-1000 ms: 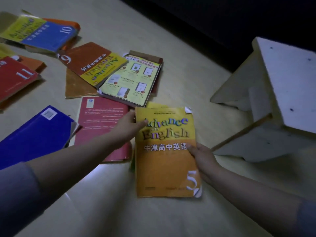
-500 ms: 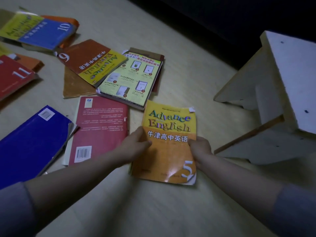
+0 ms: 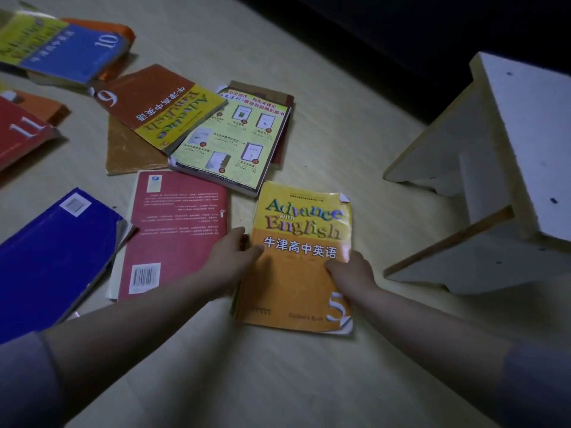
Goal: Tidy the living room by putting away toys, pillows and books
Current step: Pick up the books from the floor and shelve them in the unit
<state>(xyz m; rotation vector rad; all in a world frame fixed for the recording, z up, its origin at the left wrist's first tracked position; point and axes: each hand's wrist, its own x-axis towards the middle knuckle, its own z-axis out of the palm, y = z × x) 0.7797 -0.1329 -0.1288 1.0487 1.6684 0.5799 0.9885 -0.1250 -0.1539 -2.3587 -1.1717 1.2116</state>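
Observation:
An orange and yellow "Advance with English" book numbered 5 [image 3: 296, 257] lies on the pale floor in front of me. My left hand [image 3: 230, 257] holds its left edge, thumb on the cover. My right hand [image 3: 350, 271] holds its right edge, fingers on the cover. Just left of it lies a red book [image 3: 173, 230], back cover up. Beyond it a yellow-green book [image 3: 238, 140] rests on a dark red one.
More books are scattered left: a blue book [image 3: 52, 257], a brown and yellow book numbered 6 [image 3: 157, 109], a blue one numbered 10 [image 3: 61, 50], a red one numbered 11 [image 3: 18, 134]. A white wooden stool [image 3: 506, 168] lies tipped at right. Dark area behind.
The orange book has gone from slightly raised towards me down onto the floor, further from me. Both hands stayed at its edges.

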